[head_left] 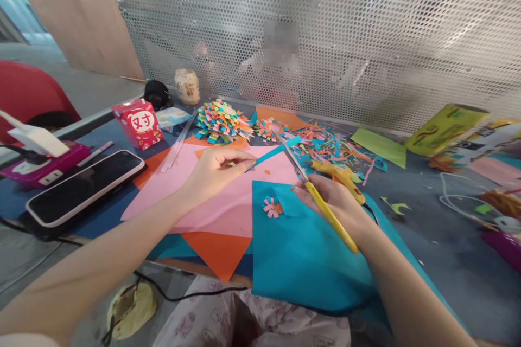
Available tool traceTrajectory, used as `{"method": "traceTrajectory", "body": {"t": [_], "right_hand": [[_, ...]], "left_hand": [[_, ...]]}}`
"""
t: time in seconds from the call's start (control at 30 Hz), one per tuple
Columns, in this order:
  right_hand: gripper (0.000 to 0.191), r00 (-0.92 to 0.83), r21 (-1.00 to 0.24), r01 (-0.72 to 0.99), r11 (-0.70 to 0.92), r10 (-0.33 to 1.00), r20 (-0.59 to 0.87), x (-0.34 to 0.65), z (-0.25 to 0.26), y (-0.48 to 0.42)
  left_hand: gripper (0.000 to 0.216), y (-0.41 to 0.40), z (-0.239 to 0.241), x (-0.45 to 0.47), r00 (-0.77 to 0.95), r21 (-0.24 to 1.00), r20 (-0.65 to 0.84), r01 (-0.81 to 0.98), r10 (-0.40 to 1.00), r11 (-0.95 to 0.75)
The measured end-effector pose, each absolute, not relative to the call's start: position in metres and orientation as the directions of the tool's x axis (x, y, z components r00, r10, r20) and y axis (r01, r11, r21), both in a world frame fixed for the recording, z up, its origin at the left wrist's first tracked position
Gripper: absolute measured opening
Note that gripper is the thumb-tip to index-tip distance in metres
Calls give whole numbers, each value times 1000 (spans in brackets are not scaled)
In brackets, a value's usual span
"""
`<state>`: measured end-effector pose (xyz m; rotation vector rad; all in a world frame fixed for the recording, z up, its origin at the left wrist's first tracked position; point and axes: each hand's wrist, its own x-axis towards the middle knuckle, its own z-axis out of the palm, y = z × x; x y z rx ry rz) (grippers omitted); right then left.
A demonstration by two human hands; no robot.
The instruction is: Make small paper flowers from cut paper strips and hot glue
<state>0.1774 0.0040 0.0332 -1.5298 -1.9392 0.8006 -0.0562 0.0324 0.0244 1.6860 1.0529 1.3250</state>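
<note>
My left hand [215,173] pinches one end of a thin teal paper strip [271,154] above the pink sheet [228,195]. My right hand [340,203] grips yellow-handled scissors [317,198], whose blades point up and left to the strip's far end. Below the hands lies a large teal sheet [301,255] with a small pink fringed paper flower [269,206] on it. An orange sheet [220,252] sticks out under the pink one.
A yellow glue gun [340,174] lies beside my right hand. Colourful paper flowers [222,121] and scraps [325,143] lie behind. A phone [87,184], a red box [137,123] and a charger [36,141] are at left; a perforated metal screen [325,27] backs the table.
</note>
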Motion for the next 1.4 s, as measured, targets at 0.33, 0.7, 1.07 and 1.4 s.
{"method": "traceTrajectory", "body": {"t": [0.33,0.7,1.07,1.4], "right_hand": [[46,-230,-720,667,191,972,45,175,37,2],[48,-313,-649,739,181,945,-93,166,40,-7],[43,-294,-680,723,123,945,-142,165,39,-8],[45,-283,-685,719,119,950,-132,167,37,-6]], "left_hand": [[10,31,25,-55,77,915,386,96,920,-392],[8,28,22,-51,124,922,364,89,923,-376],[9,27,21,-51,204,917,353,120,913,-381],[8,27,24,-51,209,918,354,111,912,-381]]}}
